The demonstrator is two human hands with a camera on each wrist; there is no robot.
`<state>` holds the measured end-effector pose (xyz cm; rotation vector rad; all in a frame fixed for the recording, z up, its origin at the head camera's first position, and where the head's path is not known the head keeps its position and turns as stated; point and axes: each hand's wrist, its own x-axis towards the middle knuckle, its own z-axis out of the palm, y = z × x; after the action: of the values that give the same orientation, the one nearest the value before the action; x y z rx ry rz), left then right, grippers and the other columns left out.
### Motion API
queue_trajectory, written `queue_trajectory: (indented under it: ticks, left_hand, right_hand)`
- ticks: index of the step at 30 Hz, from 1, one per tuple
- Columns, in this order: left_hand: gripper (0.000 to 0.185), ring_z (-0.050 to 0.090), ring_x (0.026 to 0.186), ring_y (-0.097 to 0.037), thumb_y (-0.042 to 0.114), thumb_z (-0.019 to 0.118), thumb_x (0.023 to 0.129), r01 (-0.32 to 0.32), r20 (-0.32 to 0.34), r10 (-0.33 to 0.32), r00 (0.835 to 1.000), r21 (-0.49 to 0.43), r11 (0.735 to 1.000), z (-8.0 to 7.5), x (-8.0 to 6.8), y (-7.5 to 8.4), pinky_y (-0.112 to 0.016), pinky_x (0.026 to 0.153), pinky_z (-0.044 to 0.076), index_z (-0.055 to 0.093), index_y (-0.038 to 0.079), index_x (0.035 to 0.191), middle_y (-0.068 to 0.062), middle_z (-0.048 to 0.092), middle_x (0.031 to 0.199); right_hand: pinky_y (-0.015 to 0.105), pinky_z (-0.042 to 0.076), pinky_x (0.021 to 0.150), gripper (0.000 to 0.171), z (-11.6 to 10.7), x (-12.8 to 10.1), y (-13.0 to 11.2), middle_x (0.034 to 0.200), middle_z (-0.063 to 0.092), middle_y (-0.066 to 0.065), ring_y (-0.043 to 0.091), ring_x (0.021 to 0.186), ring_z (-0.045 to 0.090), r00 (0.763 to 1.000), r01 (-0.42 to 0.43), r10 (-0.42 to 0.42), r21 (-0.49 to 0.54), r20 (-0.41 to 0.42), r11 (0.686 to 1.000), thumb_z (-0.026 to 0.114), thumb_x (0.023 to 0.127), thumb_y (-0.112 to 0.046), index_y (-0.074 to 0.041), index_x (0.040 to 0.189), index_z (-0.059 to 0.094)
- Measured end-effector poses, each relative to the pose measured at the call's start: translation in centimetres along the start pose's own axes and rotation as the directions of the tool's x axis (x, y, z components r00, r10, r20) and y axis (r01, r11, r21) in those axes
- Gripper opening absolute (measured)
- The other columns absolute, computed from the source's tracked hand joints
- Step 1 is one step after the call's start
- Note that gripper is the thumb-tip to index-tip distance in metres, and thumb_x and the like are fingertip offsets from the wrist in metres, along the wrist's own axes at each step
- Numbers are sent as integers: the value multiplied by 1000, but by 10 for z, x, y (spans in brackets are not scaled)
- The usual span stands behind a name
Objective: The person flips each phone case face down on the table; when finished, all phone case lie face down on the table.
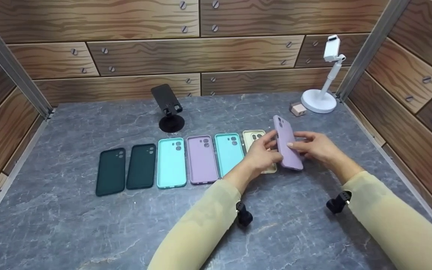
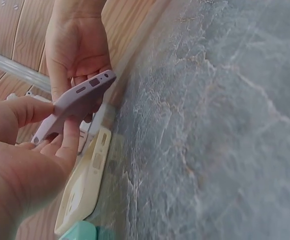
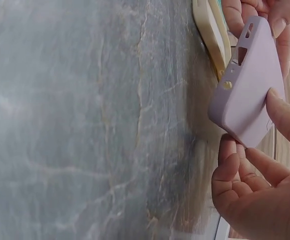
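Toward the right end of the grey marble-look table [image 1: 69, 232], a lilac soft-plastic phone case [image 1: 288, 144] is held clear of the surface w/ both hands. It's tilted up on its long edge, camera cutout at the far end, probably so the person can look it over. Left hand [image 1: 263, 153] pinches the case's left side, thumb on top & fingers under, per the left wrist view. Right hand [image 1: 315, 146] grips the right side, thumb pressed on the smooth back, fingers curled beneath.

Just below & left of it lies a cream phone case [image 1: 255, 138], flat, partly hidden by the left hand. It ends a neat row running left across the table's middle: teal case [image 1: 229, 152], second lilac case [image 1: 201, 159], another teal case [image 1: 171, 162], then two dark green cases [image 1: 141, 165] [image 1: 111, 171]. All lie face-down, side by side, prob. laid out for sorting or display.

Near the back edge stand a black phone stand [image 1: 169, 108] & a white phone stand [image 1: 323, 90], w/ a small pinkish block [image 1: 297, 109] beside the white base.
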<state>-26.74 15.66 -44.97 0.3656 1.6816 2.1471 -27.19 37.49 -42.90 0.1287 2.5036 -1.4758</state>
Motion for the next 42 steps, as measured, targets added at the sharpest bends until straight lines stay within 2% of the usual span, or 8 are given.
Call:
queue_trajectory:
  ticks: [5,10,14,18,25,31,36,42]
  left_hand:
    - [88,72,100,-22,-20,64,78,-6,-40,10,999,88,996,2,2,-2,-32,82,60,47,7,160,-16,64,124]
    - [86,61,84,-14,-19,67,77,-2,-80,17,997,176,984,2,4,-5,-25,72,54,51,7,158,-12,59,110]
    - [85,58,82,-13,-18,69,76,8,-98,13,995,207,978,2,6,-8,-24,71,51,53,7,156,-11,59,107]
    - [84,57,82,-12,-18,71,78,8,-93,13,996,227,974,1,7,-9,-23,69,51,53,7,156,-11,60,107]
    - [82,51,80,-10,-16,73,82,12,-85,13,996,279,960,3,8,-11,-21,67,46,51,7,157,-9,60,110]
    - [83,48,77,-8,-17,73,80,-4,-68,30,997,357,934,3,9,-14,-20,67,44,51,5,157,-5,59,108]
    - [81,54,86,-11,-15,76,80,4,-77,32,997,424,905,3,10,-16,-20,77,47,54,6,155,-3,62,115]
    - [79,59,121,-16,-9,81,82,44,-120,20,993,511,858,5,10,-16,-23,106,44,55,8,154,-5,66,133]
  right_hand:
    - [32,56,79,79,-2,1,2,124,71,14,10,91,68,1000,0,-1,-25,-20,1000,78,100,-29,5,160,40]
    - [30,54,78,80,-3,1,4,134,67,23,11,92,66,999,-10,8,-48,-37,999,79,98,-31,4,160,41]
    - [30,54,79,80,-4,0,4,142,61,29,12,94,65,999,-18,15,-65,-46,998,80,98,-31,3,160,41]
    - [30,53,80,81,-4,0,5,143,59,30,13,94,65,998,-29,25,-73,-52,997,80,98,-32,2,160,42]
    - [29,52,76,81,-5,1,9,139,64,25,8,92,65,998,-18,14,-71,-57,997,81,97,-31,4,159,43]
    - [28,53,74,78,-3,2,12,134,66,27,7,90,65,998,-5,-2,-102,-68,995,82,96,-29,6,156,46]
    - [24,53,72,74,-1,2,12,128,68,27,8,88,64,995,19,-32,-132,-92,991,83,95,-24,9,153,49]
    - [18,53,74,71,1,3,14,125,67,30,10,93,62,990,63,-82,-162,-116,985,83,95,-19,12,150,50]
